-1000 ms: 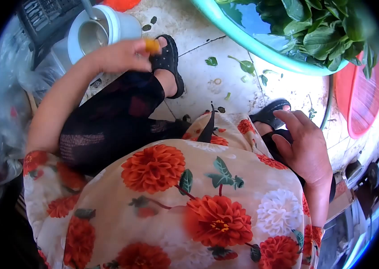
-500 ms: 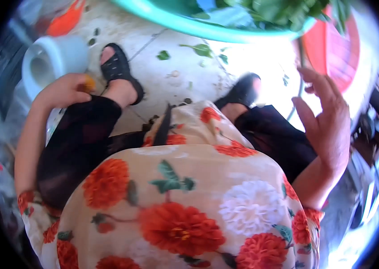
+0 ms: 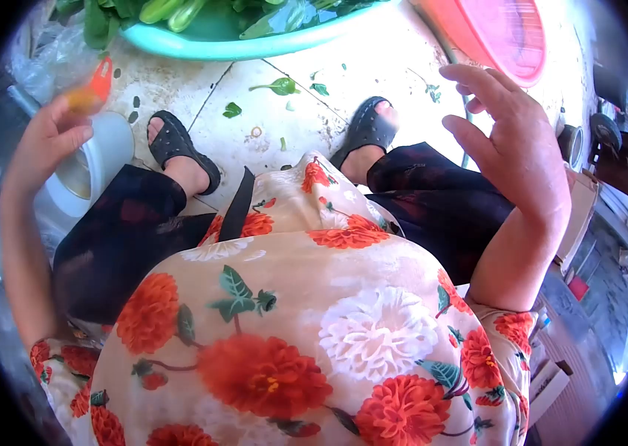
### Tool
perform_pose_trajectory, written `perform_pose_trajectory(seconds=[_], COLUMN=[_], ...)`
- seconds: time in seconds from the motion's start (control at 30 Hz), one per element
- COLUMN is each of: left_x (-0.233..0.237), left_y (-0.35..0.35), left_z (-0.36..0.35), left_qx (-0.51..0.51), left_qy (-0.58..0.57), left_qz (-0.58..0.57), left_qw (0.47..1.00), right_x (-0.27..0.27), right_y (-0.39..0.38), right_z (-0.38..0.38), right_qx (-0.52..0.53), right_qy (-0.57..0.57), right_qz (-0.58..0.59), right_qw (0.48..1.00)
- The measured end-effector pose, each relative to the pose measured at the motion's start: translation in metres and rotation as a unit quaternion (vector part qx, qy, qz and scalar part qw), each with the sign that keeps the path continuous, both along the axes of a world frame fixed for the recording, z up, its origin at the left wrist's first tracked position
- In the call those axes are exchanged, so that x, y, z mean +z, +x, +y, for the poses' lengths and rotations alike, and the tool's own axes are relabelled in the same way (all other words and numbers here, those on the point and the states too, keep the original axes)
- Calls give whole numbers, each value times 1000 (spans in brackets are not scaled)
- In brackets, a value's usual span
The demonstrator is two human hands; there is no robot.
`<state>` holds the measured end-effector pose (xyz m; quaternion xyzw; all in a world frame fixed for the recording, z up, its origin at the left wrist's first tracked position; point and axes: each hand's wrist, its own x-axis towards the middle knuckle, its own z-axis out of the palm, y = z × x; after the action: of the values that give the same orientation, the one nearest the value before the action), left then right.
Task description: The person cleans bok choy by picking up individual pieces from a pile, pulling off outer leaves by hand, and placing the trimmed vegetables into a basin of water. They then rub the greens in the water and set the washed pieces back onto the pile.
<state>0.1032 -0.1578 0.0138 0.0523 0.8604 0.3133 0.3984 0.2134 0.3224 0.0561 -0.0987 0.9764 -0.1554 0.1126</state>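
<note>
My left hand [image 3: 50,137] is raised at the left, above a pale bucket [image 3: 115,145]. A small orange-yellow thing [image 3: 85,101] is at its fingertips, too blurred to name. The thumb points right, a little below it. My right hand [image 3: 518,137] is held up at the right over the floor, its thumb and fingers apart and nothing in them. Beyond my feet stands a turquoise basin [image 3: 232,50] with green leafy vegetables [image 3: 284,18] in it. Behind my left hand lies an orange-red thing [image 3: 103,78], only partly visible.
A pink-red basin [image 3: 503,37] is at the upper right. Loose leaves [image 3: 280,86] are scattered on the tiled floor [image 3: 202,141]. Clear plastic [image 3: 54,63] lies at the upper left. A cardboard piece [image 3: 577,215] and other clutter are at the right. My sandalled feet are spread apart.
My left hand has moved up and left, with the orange-yellow thing still at its fingers. My right hand has shifted slightly up and left, still spread. The view has turned, moving the basins.
</note>
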Motion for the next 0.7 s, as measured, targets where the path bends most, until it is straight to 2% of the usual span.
perform_pose_trajectory(seconds=[0.17,0.27,0.3,0.4,0.53,0.63,0.7], left_x=[68,103,110,103,82,55,44], left_y=[1,12,14,-1,-24,-32,-38], left_z=[34,62,69,90,115,136,141], left_qx=[25,72,52,95,150,274,328], left_qy=[102,253,303,451,584,604,547], left_qz=[74,209,241,194,71,0,-18], left_qw=[992,942,920,866,794,749,770], right_x=[-1,-4,-7,-22,-49,-77,-86], right_y=[-6,-15,-18,-41,-54,-56,-60], right_z=[-7,-18,-22,-33,-44,-39,-40], right_qx=[10,36,46,67,93,115,114], right_qy=[30,27,27,38,32,7,18], right_qz=[-24,-59,-63,-130,-189,-199,-207], right_qw=[999,997,997,989,977,973,972])
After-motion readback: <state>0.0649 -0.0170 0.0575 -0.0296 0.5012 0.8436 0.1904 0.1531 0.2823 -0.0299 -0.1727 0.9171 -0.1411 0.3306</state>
